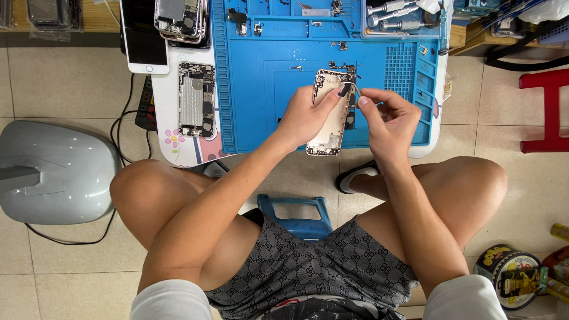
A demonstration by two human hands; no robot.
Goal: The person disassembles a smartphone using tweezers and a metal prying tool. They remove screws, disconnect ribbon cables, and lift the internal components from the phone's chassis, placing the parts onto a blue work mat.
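Tabletop (172, 121) of white laminate carries the blue silicone repair mat (261, 112), and that mat is the landmark here. Off the mat's left edge lies an opened grey phone chassis with its boards showing (196, 99); further left and up from it lies a white-framed smartphone with a dark screen (142, 35). Over the mat's lower middle sits the pale gold metal phone back shell (329, 115), tilted up off the mat.

Left hand (305, 115) comes in from the mat's lower left edge, forearm slanting up across the knee, fingers closed round the shell's left side with the thumb laid on its inner face. Right hand (388, 118) reaches in from the mat's lower right, wrist bent inward, thumb and forefinger pinched nearly closed on a slim dark tool or small part (348, 90) at the shell's upper right corner; which of the two it is I cannot tell.

Fine work at that corner probably goes best with the shell steadied firmly by the left hand, the right wrist braced, and light, short movements so nothing slips among the loose small screws and parts (341, 65) just above the shell on the mat.
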